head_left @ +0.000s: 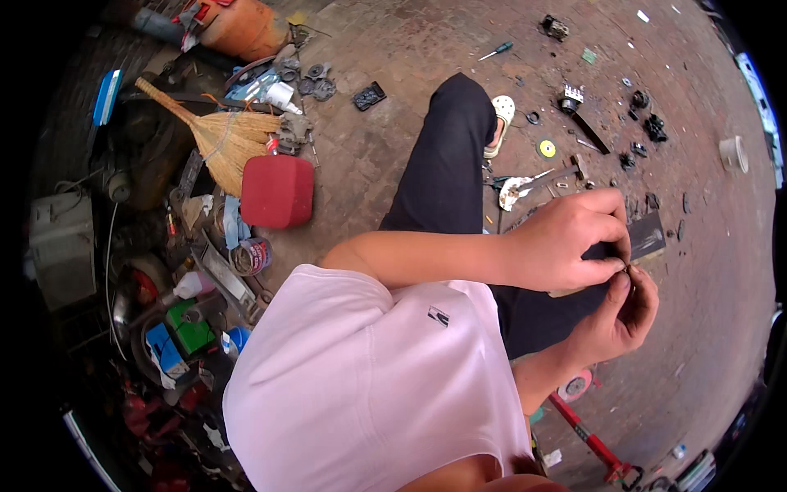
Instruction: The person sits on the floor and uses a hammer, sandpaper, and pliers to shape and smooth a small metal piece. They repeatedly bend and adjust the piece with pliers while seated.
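Note:
My left hand [566,242] is closed in a pinch at the right of the view, its fingertips meeting those of my right hand [619,320] just below it. The right hand's fingers are curled and pinched too. Between the fingertips is a small dark piece, too small to name. Just behind my hands lies a dark flat rectangular plate [643,238], near my knee. A hammer [580,168] and a white rag or paper with small parts [515,191] are on the brick floor beyond.
A red container [277,190], straw broom [229,143], gas cylinder [234,29] and clutter fill the left. Dark mechanical parts [654,127], a screwdriver [496,51] and a white bucket [734,154] are scattered on the floor [689,312]. A red long-handled tool [590,439] lies at lower right.

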`<state>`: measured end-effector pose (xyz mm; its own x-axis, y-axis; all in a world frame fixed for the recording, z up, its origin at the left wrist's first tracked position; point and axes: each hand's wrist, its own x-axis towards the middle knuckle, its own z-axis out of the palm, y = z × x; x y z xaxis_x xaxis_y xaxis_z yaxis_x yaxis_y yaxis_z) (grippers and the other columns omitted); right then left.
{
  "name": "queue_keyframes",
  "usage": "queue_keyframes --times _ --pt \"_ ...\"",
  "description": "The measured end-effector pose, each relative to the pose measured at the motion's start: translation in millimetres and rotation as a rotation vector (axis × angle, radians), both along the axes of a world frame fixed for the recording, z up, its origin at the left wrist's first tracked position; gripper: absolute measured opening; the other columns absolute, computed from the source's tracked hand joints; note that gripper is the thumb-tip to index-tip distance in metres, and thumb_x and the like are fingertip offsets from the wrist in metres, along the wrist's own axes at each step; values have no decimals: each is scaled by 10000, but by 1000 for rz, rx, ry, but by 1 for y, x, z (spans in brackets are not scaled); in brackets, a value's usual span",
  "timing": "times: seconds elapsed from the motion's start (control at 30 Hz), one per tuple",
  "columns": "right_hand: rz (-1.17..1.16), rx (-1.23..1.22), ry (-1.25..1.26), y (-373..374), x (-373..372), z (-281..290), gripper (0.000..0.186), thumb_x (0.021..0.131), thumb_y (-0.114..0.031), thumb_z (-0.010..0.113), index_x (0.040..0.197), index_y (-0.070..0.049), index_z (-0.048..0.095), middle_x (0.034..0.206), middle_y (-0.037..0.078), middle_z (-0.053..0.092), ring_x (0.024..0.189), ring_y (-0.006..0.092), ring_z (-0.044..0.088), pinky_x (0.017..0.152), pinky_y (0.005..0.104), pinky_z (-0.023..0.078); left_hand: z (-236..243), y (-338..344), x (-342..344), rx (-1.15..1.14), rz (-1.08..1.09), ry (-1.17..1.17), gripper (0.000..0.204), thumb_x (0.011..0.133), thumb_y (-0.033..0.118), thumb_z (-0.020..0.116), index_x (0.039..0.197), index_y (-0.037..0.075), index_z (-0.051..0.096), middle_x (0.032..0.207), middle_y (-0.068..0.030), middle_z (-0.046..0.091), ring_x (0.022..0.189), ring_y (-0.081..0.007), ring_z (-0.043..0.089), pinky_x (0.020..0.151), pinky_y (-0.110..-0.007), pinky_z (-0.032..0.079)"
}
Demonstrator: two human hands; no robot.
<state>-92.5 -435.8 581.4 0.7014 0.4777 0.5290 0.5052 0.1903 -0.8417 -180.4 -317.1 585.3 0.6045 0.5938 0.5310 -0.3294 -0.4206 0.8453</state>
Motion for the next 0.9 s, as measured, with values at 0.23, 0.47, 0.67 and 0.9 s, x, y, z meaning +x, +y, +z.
queue_keyframes --times 0.23,0.47,0.67,0.9 --pt "379 -156 -265 32 -4 -5 129 932 -4 623 1050 47 620 970 119 591 883 221 562 741 306 473 -17 19 -51 -148 100 17 99 719 63 720 812 30 712 845 -61 566 798 -204 579 670 -318 456" --pt "611 -212 -545 76 -32 0 139 881 -28 672 996 36 627 913 119 582 800 249 539 704 343 440 -30 43 -110 -486 -10 23 94 742 39 705 831 11 716 836 -29 537 705 -104 543 602 -257 429" --pt "659 -251 -629 110 -65 -4 95 881 -31 664 952 19 625 881 105 567 784 254 540 672 351 444 -47 68 -143 -657 -93 -45 83 760 35 709 835 2 719 870 -15 534 704 -73 542 609 -233 439" --pt "749 -305 -696 140 -85 -12 91 870 -32 664 955 -17 635 883 86 582 784 253 539 671 349 447 -65 95 -172 -733 -149 -33 103 767 47 704 848 -14 720 891 -20 534 718 -70 554 628 -222 452"
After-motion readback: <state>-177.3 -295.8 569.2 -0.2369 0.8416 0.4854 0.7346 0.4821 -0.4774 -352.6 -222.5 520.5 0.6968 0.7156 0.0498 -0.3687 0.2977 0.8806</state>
